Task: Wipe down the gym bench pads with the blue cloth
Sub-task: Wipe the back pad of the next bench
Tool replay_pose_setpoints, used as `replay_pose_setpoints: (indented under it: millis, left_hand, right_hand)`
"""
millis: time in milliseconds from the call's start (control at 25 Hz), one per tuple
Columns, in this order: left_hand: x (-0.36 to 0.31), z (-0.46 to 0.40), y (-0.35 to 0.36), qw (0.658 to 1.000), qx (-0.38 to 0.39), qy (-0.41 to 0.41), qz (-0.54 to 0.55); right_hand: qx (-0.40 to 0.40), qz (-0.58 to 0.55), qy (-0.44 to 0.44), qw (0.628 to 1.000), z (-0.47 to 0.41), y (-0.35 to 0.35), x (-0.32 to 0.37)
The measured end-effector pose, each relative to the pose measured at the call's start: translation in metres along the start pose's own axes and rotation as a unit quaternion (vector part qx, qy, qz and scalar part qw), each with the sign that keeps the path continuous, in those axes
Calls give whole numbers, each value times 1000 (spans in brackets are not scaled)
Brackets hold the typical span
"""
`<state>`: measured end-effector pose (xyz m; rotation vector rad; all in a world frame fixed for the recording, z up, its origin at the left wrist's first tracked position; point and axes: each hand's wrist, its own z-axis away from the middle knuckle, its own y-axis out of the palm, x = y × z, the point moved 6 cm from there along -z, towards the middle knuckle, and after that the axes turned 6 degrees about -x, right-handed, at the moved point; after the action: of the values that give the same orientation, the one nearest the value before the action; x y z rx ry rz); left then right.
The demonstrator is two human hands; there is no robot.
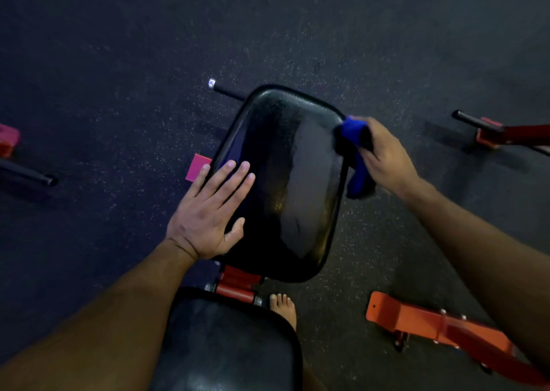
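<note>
A shiny black seat pad (293,179) fills the middle of the view, and a second black pad (229,346) lies nearer to me at the bottom. My left hand (212,212) rests flat on the seat pad's left edge with straight fingers. My right hand (387,158) grips the bunched blue cloth (355,158) at the pad's upper right edge. One end of the cloth hangs down beside the pad.
Red frame brackets (238,283) join the two pads. An orange-red frame foot (437,328) lies on the speckled dark floor at lower right, another red frame with a black bar (491,129) at right, a black bar (29,175) at left. My bare foot (284,309) stands beside the bench.
</note>
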<state>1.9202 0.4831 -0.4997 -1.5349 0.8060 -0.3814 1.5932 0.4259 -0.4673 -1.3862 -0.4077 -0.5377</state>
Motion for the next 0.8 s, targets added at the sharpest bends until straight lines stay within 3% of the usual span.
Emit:
replay_pose_setpoints:
  millis: [200,280,360,400,480,600,720,800]
  left_hand:
    - [0,-2,-1,999,27,-9,17]
    - [-1,0,-1,999,49,-16,15]
    - [-2,-4,-6,996,86,-35,17]
    - [-5,-7,-9,993,108,-49,18]
    - [-14,0,-19,985,143,-95,15]
    - [-50,70,-42,962,199,-179,46]
    - [-90,144,-65,926,304,-215,65]
    - [-98,155,-68,921,316,-217,65]
  right_hand:
    - [-161,-111,151,969,79,-27,21]
    - [-204,-133,153,958,78,-27,43]
    - [-229,-96,95,964,60,-27,68]
    - [-228,-73,35,970,45,-25,80]
    - [-147,0,-61,987,14,-4,92]
    - [-32,198,-63,978,-7,45,76]
    - [-48,219,-61,973,6,55,67]
    - [-66,220,-67,971,37,56,77]
